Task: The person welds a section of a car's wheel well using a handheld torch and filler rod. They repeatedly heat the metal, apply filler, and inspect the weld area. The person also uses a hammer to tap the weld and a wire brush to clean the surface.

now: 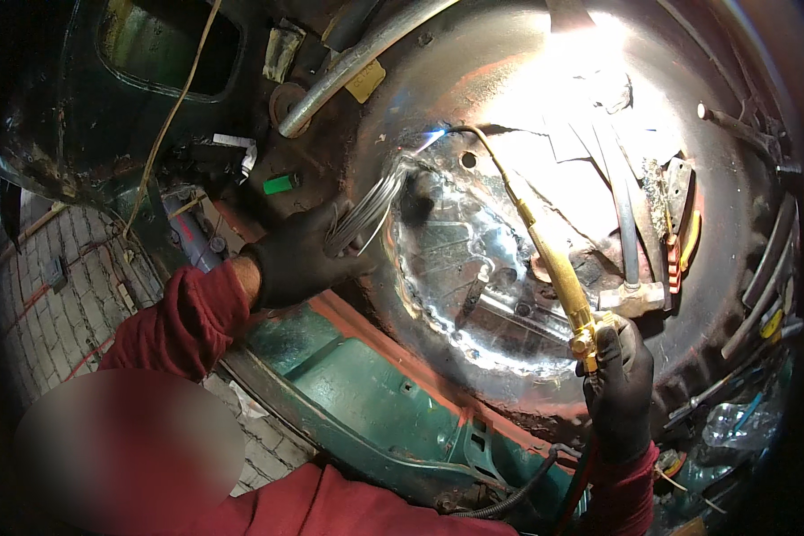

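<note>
A dark work glove covers my left hand (305, 255), whose fingers close round a bundle of thin grey metal wire (372, 207). My right hand (623, 380), gloved too, grips the valve end of a brass gas torch (556, 263). The torch's bent neck reaches up and left. A small blue flame (435, 137) burns at its tip, right by the upper end of the wire bundle. Beneath both lies a shiny metal patch (456, 268) with a rough, bright seam along its lower left edge, set in a round, dark metal well (715, 214).
A hammer (632, 298) and red-and-yellow-handled pliers (677, 268) lie right of the torch. A grey pipe (366, 70) slants across the top. Beside my left hand sits a green cylinder (282, 184). A clear plastic bottle (732, 424) lies at the far right. Green bodywork (366, 384) runs along the front.
</note>
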Tool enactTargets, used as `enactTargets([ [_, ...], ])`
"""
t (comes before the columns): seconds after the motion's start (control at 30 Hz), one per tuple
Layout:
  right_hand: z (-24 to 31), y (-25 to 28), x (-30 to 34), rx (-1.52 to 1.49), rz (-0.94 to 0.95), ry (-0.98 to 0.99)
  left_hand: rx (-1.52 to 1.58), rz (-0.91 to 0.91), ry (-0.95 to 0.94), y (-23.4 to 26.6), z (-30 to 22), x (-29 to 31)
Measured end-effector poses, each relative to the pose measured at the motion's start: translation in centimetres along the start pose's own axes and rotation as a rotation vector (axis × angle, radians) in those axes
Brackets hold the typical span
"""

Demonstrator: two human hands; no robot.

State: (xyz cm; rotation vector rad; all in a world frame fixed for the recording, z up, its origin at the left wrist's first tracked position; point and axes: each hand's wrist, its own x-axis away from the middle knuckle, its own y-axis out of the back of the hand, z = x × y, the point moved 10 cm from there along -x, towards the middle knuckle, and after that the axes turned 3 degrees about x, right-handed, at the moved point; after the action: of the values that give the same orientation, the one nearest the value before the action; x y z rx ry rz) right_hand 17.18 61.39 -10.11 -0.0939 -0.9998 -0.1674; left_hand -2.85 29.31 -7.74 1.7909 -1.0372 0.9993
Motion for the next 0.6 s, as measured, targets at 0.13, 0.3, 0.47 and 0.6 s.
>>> enactTargets([
  [0.13, -0.8, -0.4, 0.0, -0.062, 0.026, -0.031, -0.193, -0.022, -0.082, -0.3, 1.6, 0.9],
  [0.3, -1.6, -1.5, -0.2, -0.047, 0.045, -0.037, -0.519, -0.022, -0.099, -0.9, 1.7, 0.6],
  [0.47, -0.8, -3.0, 0.0, 0.068, 0.047, -0.065, -0.686, 0.015, -0.105, -2.2, 1.8, -0.5],
  [0.6, -0.1, -3.5, 0.1, 0.129, 0.084, -0.063, -0.71, 0.053, -0.044, -3.1, 1.2, -0.5],
])
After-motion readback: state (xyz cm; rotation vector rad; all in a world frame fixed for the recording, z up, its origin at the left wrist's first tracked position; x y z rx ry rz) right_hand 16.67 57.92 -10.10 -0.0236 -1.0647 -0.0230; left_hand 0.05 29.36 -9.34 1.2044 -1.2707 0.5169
